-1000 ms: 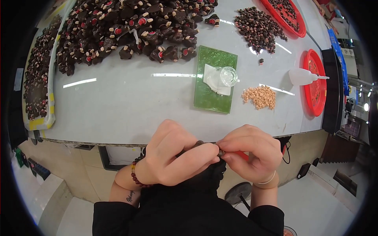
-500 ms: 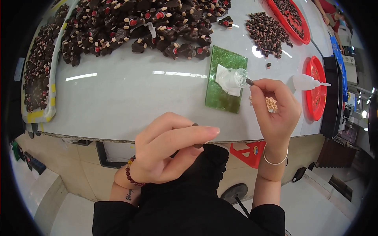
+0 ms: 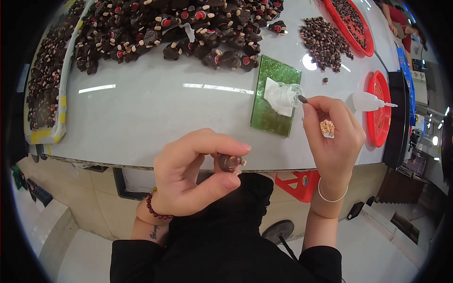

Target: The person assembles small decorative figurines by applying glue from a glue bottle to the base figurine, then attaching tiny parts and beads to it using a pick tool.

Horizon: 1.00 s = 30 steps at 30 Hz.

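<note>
My left hand (image 3: 188, 172), near the table's front edge, holds a small dark brown figure (image 3: 228, 162) with a pale beige nub between thumb and fingers. My right hand (image 3: 337, 134) pinches a tiny dark brown piece (image 3: 302, 99) at the mouth of a clear round cup (image 3: 294, 93). This cup lies tilted on white paper (image 3: 272, 96) upon a green slab (image 3: 265, 121). Small beige pieces (image 3: 327, 127) show through the gap between my right fingers; whether they rest in the palm or on the table, I cannot tell.
A heap of dark brown figures (image 3: 207, 42) with red and beige parts covers the far side. Small dark parts (image 3: 325, 45) are piled beside a red tray (image 3: 368, 45). Another red tray (image 3: 377, 127) and a white squeeze bottle (image 3: 365, 101) stand right; a filled tray (image 3: 61, 123) lies left.
My left hand has turned and its fingers have spread apart, bringing the brown figure into sight. My right hand keeps its pinch at the cup; the view has shifted slightly.
</note>
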Each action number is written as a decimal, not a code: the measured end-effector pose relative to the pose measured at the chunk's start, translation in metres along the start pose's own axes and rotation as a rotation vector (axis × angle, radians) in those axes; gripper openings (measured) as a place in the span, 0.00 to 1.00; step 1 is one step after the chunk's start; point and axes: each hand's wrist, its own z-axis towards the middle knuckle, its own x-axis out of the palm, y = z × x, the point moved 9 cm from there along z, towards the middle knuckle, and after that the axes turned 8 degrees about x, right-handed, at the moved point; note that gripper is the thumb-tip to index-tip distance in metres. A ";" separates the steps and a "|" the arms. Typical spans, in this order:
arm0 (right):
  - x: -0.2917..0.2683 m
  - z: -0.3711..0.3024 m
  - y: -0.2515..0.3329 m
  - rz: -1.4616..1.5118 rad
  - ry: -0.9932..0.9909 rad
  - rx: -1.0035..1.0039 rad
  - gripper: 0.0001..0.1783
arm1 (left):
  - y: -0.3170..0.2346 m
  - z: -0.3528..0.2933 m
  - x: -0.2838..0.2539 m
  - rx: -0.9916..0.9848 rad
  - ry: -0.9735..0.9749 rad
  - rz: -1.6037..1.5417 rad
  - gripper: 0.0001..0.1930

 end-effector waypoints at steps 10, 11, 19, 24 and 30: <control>-0.019 -0.017 0.028 0.071 -0.091 -0.165 0.10 | 0.012 -0.003 0.016 -0.243 0.027 -0.131 0.20; -0.031 -0.028 0.041 0.112 -0.152 -0.271 0.11 | 0.010 -0.001 0.016 -0.244 0.026 -0.128 0.20; -0.032 -0.065 0.072 0.145 -0.038 -0.538 0.11 | 0.012 0.001 0.042 -0.304 0.314 -0.058 0.25; -0.032 -0.068 0.068 0.092 -0.044 -0.506 0.10 | 0.009 0.002 0.045 -0.207 0.328 0.018 0.26; -0.030 -0.067 0.067 0.085 -0.051 -0.515 0.08 | 0.006 0.002 0.046 -0.169 0.337 0.098 0.24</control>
